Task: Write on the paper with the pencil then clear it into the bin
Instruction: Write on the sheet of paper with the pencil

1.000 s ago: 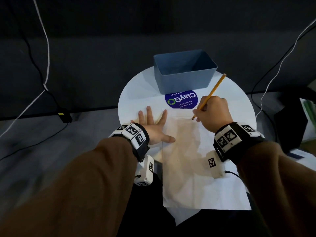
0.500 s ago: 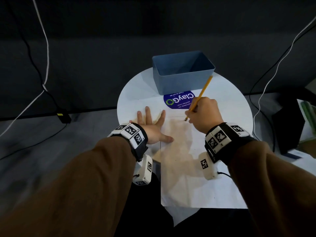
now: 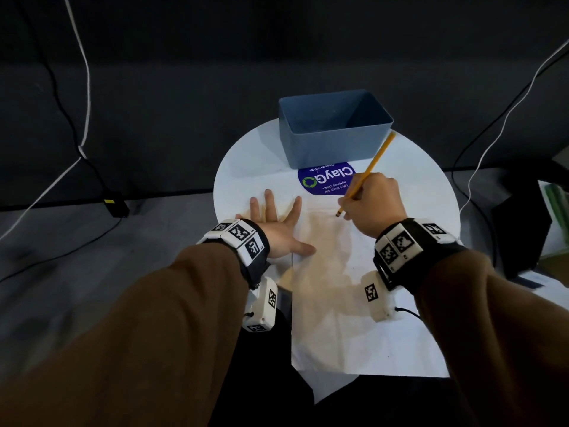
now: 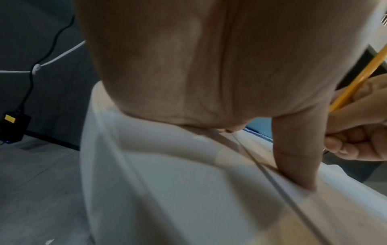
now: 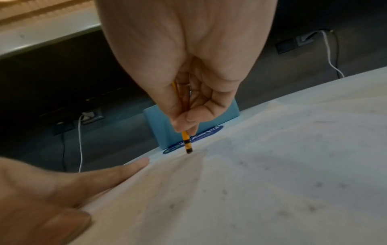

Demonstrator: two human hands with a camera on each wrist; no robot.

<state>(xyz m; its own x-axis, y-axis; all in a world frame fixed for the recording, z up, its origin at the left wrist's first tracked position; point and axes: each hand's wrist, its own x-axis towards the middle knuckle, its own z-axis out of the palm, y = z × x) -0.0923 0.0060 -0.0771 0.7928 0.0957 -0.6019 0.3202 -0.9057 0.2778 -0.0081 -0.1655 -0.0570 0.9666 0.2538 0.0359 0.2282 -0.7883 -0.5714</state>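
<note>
A white sheet of paper [image 3: 354,318] lies on the round white table [image 3: 243,171]. My left hand [image 3: 277,226] lies flat with spread fingers on the paper's left edge, thumb [image 4: 293,157] pressing the sheet. My right hand [image 3: 372,204] grips a yellow pencil [image 3: 368,172] in a writing hold, its tip [image 5: 189,151] touching the paper near the top edge. A blue bin [image 3: 334,127] stands empty at the table's far side, just beyond the pencil's upper end.
A round purple ClayGo sticker [image 3: 326,181] sits between the bin and the paper. White and black cables [image 3: 83,97] hang at left and right; a black power adapter [image 3: 115,206] lies on the grey floor. The paper overhangs the table's near edge.
My right hand with the pencil has shifted left along the top of the paper over the last second. The left hand has stayed flat on the paper.
</note>
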